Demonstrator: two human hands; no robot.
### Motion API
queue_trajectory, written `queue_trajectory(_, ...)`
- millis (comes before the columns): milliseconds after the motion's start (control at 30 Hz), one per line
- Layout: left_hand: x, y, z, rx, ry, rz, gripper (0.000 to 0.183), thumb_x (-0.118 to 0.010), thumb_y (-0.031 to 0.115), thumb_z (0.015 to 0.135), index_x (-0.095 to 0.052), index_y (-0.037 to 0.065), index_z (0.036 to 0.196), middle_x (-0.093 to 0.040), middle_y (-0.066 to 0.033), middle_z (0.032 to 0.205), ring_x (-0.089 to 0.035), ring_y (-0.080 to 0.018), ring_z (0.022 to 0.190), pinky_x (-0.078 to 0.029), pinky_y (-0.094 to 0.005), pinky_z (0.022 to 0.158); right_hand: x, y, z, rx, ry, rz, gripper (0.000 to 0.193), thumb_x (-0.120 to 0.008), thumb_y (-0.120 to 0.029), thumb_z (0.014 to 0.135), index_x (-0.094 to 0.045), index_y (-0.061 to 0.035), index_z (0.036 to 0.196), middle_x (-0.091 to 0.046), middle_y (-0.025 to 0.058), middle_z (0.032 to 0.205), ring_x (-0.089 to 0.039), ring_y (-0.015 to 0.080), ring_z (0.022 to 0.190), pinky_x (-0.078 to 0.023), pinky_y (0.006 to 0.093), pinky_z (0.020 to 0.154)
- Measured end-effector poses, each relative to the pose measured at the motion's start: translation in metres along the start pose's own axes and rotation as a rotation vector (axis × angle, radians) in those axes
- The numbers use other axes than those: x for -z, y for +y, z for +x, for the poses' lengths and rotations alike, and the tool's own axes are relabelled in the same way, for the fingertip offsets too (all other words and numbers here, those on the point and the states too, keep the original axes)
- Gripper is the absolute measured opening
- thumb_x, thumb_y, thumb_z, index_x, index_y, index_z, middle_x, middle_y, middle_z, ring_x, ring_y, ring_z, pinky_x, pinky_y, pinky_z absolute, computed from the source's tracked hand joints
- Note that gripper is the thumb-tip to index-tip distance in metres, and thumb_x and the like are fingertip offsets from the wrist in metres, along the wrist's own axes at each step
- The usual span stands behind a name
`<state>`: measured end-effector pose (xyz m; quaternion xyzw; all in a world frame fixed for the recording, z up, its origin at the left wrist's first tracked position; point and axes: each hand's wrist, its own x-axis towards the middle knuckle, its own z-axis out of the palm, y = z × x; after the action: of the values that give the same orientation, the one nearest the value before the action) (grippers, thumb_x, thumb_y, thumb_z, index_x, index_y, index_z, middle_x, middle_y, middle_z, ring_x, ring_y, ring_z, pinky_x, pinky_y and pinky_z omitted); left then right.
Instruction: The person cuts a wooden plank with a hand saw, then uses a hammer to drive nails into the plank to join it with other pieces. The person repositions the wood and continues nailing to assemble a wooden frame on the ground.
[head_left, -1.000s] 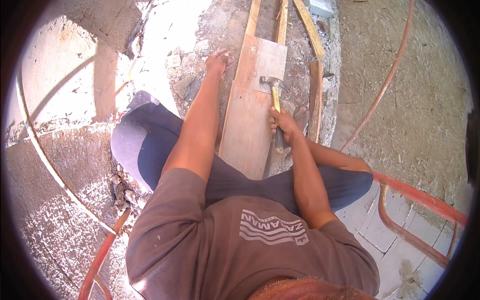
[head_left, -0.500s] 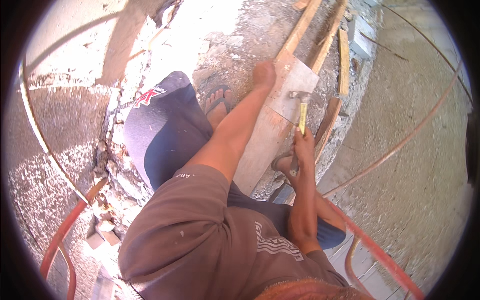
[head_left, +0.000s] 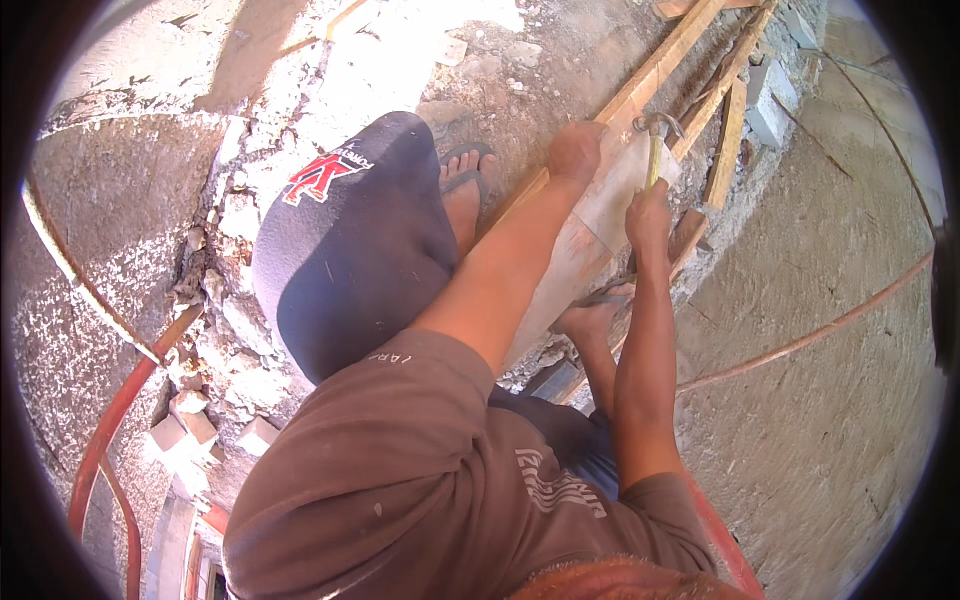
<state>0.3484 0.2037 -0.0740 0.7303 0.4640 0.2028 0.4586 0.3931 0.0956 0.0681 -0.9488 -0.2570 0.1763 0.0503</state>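
Right hand (head_left: 648, 215) around hammer (head_left: 655, 150)

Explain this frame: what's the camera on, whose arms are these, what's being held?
There's no machine here. A fisheye camera worn on a person's head looks down, so straight edges bend and their own arms enter from below. The left hand presses on a wooden board lying on rough concrete ground. The right hand grips the yellow handle of a claw hammer, its head over the board's far end. Thin wooden battens lie beside the board. A sandalled foot rests left of it, and orange hoses curve across the ground.
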Motion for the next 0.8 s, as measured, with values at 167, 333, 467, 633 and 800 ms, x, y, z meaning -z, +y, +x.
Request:
queue_trajectory(167,-0.023,-0.035,0.035,-0.021,0.175,-0.062,0.033,-0.052,0.015,0.098,-0.064,0.008,0.127,-0.070,-0.0184,0.103,-0.068,-0.0357,0.098,-0.052,-0.0498,0.084,-0.002,0.008,-0.011,-0.004,0.040,0.141,0.031,-0.052,-0.022,0.101,-0.043,0.0013,0.121,-0.063,0.0380,0.099,-0.062,0.0568,0.095,-0.046,0.0608,0.082)
queue_trajectory(333,0.010,-0.015,0.076,0.078,-0.129,-0.668,0.033,-0.055,0.005,0.095,-0.061,-0.001,0.127,-0.071,-0.0157,0.102,-0.071,-0.0249,0.100,-0.054,-0.0381,0.083,-0.021,0.001,-0.046,-0.173,0.003,0.280,0.033,-0.051,-0.023,0.102,-0.041,-0.0007,0.125,-0.064,0.0381,0.100,-0.062,0.0568,0.096,-0.047,0.0599,0.082)
queue_trajectory(467,0.031,0.019,0.089,0.162,-0.333,-0.846,0.034,-0.064,0.002,0.091,-0.062,-0.005,0.123,-0.071,-0.0148,0.104,-0.071,-0.0199,0.091,-0.055,-0.0297,0.076,-0.031,0.001,-0.060,-0.210,0.010,0.393,0.034,-0.051,-0.025,0.102,-0.040,-0.0026,0.126,-0.064,0.0375,0.100,-0.062,0.0576,0.095,-0.048,0.0597,0.081)
queue_trajectory(633,0.040,0.049,0.099,-0.004,-0.387,-0.747,0.031,-0.075,0.005,0.086,-0.068,-0.005,0.114,-0.074,-0.0124,0.094,-0.070,-0.0152,0.082,-0.054,-0.0260,0.069,-0.038,0.003,-0.059,-0.262,-0.015,0.493,0.037,-0.052,-0.024,0.101,-0.039,-0.0064,0.131,-0.065,0.0382,0.102,-0.062,0.0575,0.100,-0.048,0.0599,0.085)
queue_trajectory(800,0.032,0.069,0.099,-0.176,-0.296,-0.396,0.027,-0.078,0.011,0.084,-0.075,0.001,0.108,-0.076,-0.0087,0.089,-0.069,-0.0122,0.082,-0.053,-0.0266,0.069,-0.041,0.007,-0.058,-0.288,-0.014,0.561,0.039,-0.052,-0.024,0.099,-0.040,-0.0089,0.133,-0.065,0.0378,0.104,-0.062,0.0571,0.102,-0.048,0.0600,0.087)
